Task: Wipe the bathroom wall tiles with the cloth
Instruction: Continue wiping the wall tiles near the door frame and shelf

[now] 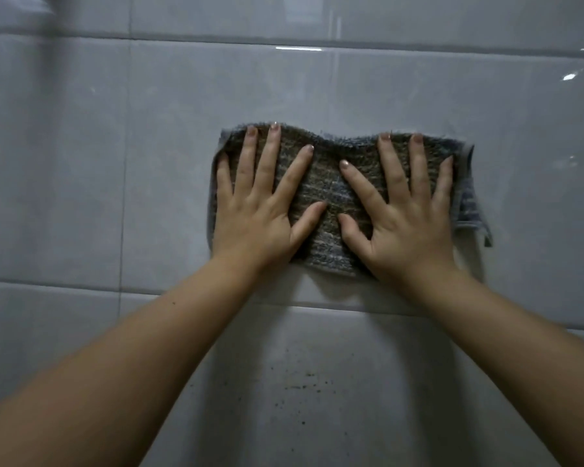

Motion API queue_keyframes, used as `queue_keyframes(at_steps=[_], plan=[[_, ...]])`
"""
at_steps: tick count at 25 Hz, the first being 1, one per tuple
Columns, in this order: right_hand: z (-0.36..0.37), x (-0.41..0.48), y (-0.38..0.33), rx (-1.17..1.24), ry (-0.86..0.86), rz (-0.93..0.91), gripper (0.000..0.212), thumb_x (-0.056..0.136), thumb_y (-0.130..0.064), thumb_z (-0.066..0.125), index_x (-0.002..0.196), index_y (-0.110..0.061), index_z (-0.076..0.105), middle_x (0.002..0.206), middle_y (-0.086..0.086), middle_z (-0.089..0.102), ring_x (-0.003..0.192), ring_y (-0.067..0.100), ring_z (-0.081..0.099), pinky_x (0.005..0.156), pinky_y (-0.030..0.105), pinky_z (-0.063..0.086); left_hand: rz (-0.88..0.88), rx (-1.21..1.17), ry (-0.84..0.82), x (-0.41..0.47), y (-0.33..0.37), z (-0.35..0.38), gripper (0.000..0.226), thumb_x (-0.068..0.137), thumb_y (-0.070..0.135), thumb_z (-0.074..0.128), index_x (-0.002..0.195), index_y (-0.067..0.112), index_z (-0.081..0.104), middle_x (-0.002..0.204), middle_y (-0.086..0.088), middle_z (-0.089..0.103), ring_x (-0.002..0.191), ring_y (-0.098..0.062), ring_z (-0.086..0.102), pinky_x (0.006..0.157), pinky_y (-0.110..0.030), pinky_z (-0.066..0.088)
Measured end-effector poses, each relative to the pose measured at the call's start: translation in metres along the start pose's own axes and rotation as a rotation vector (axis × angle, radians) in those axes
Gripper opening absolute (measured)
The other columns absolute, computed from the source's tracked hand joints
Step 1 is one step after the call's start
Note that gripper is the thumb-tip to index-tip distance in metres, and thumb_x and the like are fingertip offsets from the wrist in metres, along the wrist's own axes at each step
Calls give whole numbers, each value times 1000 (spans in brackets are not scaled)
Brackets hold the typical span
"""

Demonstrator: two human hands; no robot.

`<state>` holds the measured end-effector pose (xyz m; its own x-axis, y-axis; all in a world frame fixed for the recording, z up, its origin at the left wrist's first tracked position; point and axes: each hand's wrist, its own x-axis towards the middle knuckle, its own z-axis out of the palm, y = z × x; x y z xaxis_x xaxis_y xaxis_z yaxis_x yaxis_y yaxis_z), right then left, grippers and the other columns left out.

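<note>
Pressing flat with left hand (pixel 257 210) and right hand (pixel 408 217), fingers straight and spread, pinching nothing; pinning the cloth (pixel 331 193) to the wall tiles (pixel 115 163) under both palms; best to hold pressure even and sweep downward past the wrists, toward the dark specks (pixel 300 385) there not yet wiped.

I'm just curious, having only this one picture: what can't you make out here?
Head view only:
- The wall tile behind the cloth: hidden by the cloth and by the left hand and right hand pressed flat on it.
- Dark specks on the lower tile: too small to tell dirt from chips.
- The rest of the wall: cut off by every frame edge.
</note>
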<state>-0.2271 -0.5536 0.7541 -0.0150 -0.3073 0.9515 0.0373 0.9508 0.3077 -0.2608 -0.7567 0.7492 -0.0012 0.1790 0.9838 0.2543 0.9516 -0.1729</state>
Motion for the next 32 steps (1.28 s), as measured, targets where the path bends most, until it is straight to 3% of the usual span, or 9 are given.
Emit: queue_keyframes(at_steps=[6,10,17,22,27,32], plan=[[-8,-69,14,25,-5,-50,63,86,-54,51,144,-32,41,155,14,29,144,44,20,111,69,14,54,-19,-28,-63,43,2,67,96,62,35,153,27,32,162,-15,21,150,-36,16,116,-60,14],[-12,-72,39,34,2,-148,60,86,-54,51,141,-31,46,153,13,34,142,44,25,110,68,17,79,-14,-28,-54,63,5,68,96,63,33,153,26,32,162,-16,21,150,-37,17,115,-62,13],[-12,-24,111,-19,16,-4,60,89,-55,42,146,-36,36,158,9,25,146,38,16,113,65,11,5,-48,23,32,111,14,68,95,63,32,153,29,33,162,-14,22,150,-37,17,116,-60,10],[-21,-57,155,-16,-26,94,61,89,-52,42,147,-36,34,160,8,21,148,37,11,114,65,8,36,-98,42,24,170,20,66,95,61,35,153,28,35,161,-14,24,149,-36,19,116,-60,12],[-21,-112,117,-22,-27,105,63,87,-49,46,146,-29,37,157,15,25,145,43,17,112,68,10,134,-58,25,-19,156,16,65,98,62,35,154,28,32,162,-13,22,150,-34,18,116,-59,18],[-23,-106,100,29,-21,17,62,84,-49,52,143,-32,43,155,12,29,144,42,21,110,69,15,161,-17,15,-38,137,13,66,99,61,29,154,26,31,162,-14,20,150,-35,17,116,-60,16]])
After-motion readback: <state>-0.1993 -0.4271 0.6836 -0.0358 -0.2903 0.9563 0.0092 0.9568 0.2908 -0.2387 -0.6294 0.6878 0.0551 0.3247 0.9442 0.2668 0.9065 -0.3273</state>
